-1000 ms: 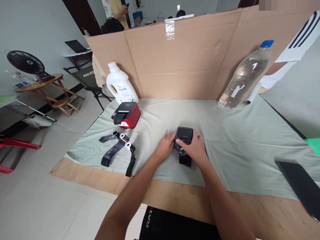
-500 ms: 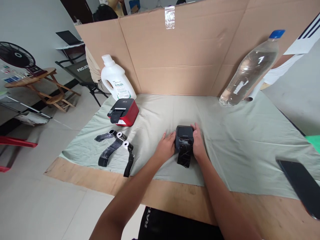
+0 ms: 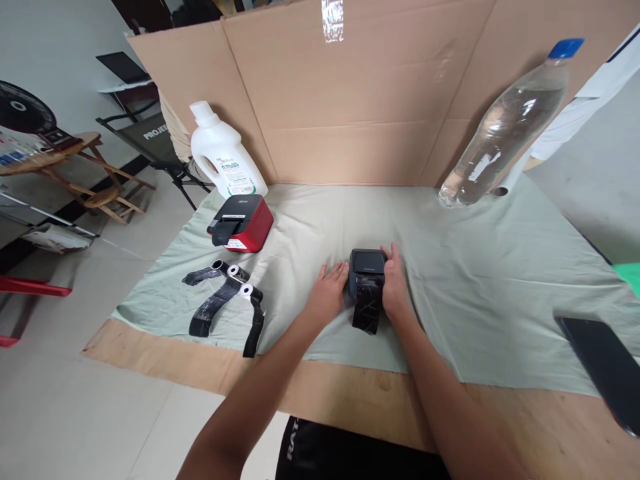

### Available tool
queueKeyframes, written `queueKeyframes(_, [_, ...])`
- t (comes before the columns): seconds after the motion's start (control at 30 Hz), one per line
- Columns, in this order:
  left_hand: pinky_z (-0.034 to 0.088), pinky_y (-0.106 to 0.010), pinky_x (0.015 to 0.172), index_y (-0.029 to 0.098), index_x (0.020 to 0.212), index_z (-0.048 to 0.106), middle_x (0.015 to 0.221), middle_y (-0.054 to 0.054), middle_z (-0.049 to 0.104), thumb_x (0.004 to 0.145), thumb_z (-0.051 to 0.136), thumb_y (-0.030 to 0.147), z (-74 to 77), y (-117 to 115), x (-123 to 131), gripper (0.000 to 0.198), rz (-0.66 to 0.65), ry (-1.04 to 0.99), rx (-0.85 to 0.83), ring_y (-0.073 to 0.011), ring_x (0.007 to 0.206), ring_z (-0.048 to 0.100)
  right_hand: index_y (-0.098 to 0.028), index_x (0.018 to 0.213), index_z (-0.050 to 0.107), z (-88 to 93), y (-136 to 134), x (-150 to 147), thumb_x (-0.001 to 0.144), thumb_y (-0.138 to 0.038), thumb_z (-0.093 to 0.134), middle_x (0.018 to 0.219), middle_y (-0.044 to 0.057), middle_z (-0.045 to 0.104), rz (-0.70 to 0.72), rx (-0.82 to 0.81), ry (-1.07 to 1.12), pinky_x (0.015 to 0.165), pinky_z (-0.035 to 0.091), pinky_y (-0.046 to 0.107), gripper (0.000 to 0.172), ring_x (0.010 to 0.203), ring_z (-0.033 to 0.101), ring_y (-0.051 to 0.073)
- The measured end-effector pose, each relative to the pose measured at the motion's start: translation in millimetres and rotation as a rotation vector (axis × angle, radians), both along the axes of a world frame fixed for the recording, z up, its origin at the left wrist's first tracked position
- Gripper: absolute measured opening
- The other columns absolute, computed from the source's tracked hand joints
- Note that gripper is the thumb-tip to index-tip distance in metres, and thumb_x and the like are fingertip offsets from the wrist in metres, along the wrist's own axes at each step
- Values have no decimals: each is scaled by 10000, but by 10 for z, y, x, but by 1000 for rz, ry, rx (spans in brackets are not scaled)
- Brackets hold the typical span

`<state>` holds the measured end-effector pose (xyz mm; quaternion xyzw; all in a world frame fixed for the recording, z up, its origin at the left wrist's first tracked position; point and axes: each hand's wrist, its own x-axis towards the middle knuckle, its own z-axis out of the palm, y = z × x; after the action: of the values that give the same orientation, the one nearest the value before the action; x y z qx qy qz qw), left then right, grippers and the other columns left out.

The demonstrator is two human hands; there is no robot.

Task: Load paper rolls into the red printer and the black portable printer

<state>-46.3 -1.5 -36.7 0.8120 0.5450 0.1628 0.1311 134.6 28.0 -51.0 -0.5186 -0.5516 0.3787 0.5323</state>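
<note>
A small black portable printer (image 3: 369, 261) sits on the cloth in front of me, with a wide glossy black strip (image 3: 367, 310) hanging from its front. My left hand (image 3: 326, 291) lies flat beside its left side, fingers stretched out, fingertips at or very near the casing. Against the right side rests my right hand (image 3: 395, 283), curled along the edge with a digit at the top corner; its inner fingers are partly hidden. To the left lie several small paper rolls (image 3: 239, 273) with black strips unrolled. Behind them stands a red and black printer (image 3: 257, 227).
A white detergent bottle (image 3: 227, 153) and a large clear water bottle (image 3: 510, 133) lean by the cardboard panel (image 3: 350, 87) at the back. A black phone (image 3: 603, 367) lies at right. The pale green cloth (image 3: 480, 293) covers most of the wooden table (image 3: 340, 385).
The camera view has tilted and shifted slightly. Both hands stay beside the black printer; my left fingertips look slightly less pressed against its side.
</note>
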Motion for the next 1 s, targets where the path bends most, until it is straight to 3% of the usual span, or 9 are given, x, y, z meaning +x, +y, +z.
queueKeyframes(0.23, [134, -616, 1322, 291, 1525, 481, 1565, -15, 524, 938, 344, 39, -58, 94, -47, 653, 48, -329, -147, -218, 1530, 397, -267, 1662, 237, 98, -43, -11, 1024, -680, 267, 1642, 103, 424, -4, -49, -6, 1263, 285, 488, 762, 1513, 397, 239])
queueKeyframes(0.4, [116, -566, 1348, 317, 1527, 486, 1592, 35, 479, 967, 351, 75, -26, 115, -50, 624, 94, -456, -186, -197, 1553, 344, -272, 1664, 227, 108, -53, -16, 1018, -687, 313, 1664, 96, 392, -15, -69, 56, 1283, 244, 487, 773, 1541, 355, 230])
queueKeyframes(0.53, [136, -514, 1359, 325, 1576, 416, 1629, 71, 414, 943, 336, 60, 18, 82, -60, 691, 71, -474, -175, -180, 1576, 289, -266, 1672, 194, 115, -48, -17, 1016, -692, 316, 1679, 106, 362, -36, -87, 56, 1279, 254, 491, 792, 1545, 352, 238])
queueKeyframes(0.77, [215, -481, 1344, 320, 1675, 77, 1684, 54, 294, 958, 341, 62, 80, 195, -12, 806, 31, -482, -162, -151, 1584, 259, -256, 1675, 176, 131, -46, -24, 1020, -670, 334, 1674, 111, 368, -54, -73, 30, 1276, 264, 488, 791, 1526, 387, 243])
queueKeyframes(1.0, [143, -484, 1346, 293, 1672, 148, 1697, 38, 263, 947, 315, 98, 54, 342, 21, 770, 48, -477, -203, -155, 1590, 244, -244, 1664, 208, 119, -36, -38, 1017, -650, 365, 1684, 124, 344, -38, -60, 37, 1260, 296, 493, 779, 1510, 412, 248])
